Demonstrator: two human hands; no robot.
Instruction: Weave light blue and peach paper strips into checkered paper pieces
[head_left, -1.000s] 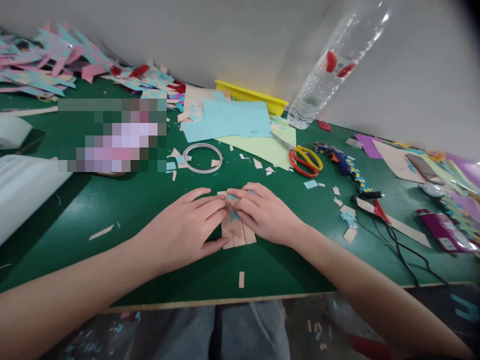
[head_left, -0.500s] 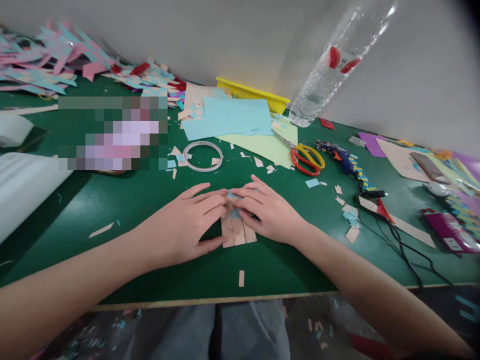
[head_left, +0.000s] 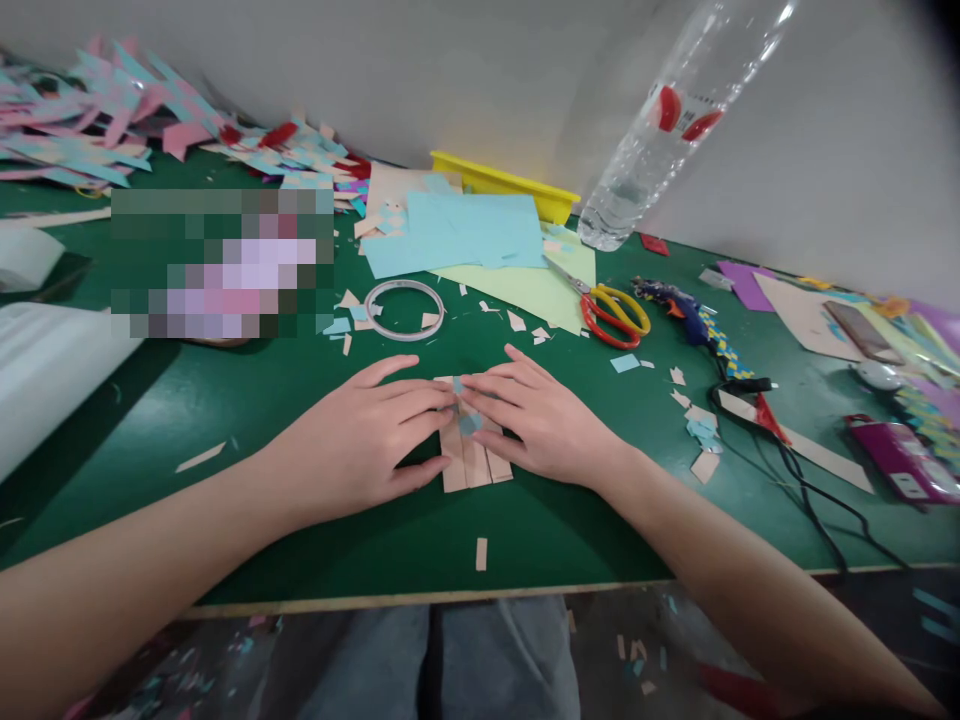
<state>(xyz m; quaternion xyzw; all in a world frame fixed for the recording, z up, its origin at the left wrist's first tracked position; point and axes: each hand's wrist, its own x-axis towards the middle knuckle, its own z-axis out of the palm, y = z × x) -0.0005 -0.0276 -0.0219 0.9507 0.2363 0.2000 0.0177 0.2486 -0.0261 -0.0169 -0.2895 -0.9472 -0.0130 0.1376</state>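
Several pale peach paper strips [head_left: 477, 466] lie side by side on the green tabletop, close to its front edge. Across their upper part there are small light blue paper pieces [head_left: 470, 422], partly hidden by my fingers. My left hand [head_left: 379, 430] rests on the left side of the strips, fingers stretched out and thumb at their lower left edge. From the right, my right hand [head_left: 544, 420] lies over the strips with its fingers extended, the fingertips pressing on the paper. The fingertips of both hands nearly meet. Neither hand grips anything.
Behind my hands are a tape roll [head_left: 405, 309], light blue paper sheets [head_left: 480, 235] and scissors [head_left: 615, 315]. A clear bottle [head_left: 645, 150] stands back right. A glue gun [head_left: 679, 305] and black cables [head_left: 802, 490] lie right. Woven paper strips [head_left: 112, 110] are heaped back left.
My fingertips have shifted slightly apart over the strips, and more of the blue pieces and the strips' upper edge shows. The camera view has moved a little.
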